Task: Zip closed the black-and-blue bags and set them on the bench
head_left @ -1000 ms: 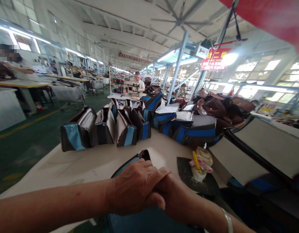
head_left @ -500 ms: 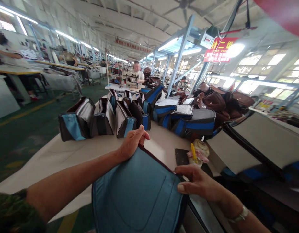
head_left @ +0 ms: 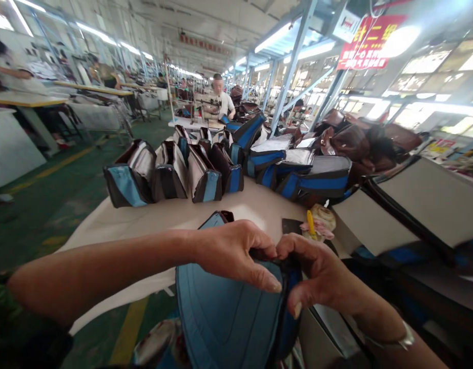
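A blue fabric bag piece [head_left: 228, 312] with dark edging stands upright close to me, over the near edge of the table. My left hand [head_left: 236, 253] reaches across its top, fingers curled over the upper edge and thumb on the blue face near the right corner. At that same corner my right hand [head_left: 316, 271], with a metal band on the wrist, grips the dark edging between curled fingers and thumb. The fingertips of both hands nearly meet. Part of the top edge is hidden behind my left hand.
On the pale table [head_left: 159, 220] stands a row of open bags [head_left: 128, 179]. Blue and grey bags [head_left: 321, 177] lie behind, near a brown pile [head_left: 355, 141]. A yellow-handled tool [head_left: 310, 225] rests right of centre. A person [head_left: 221, 102] sits beyond.
My left hand has moved right along the top edge to the corner beside my right hand. The blue piece has turned and shifted right, and the view has shifted slightly.
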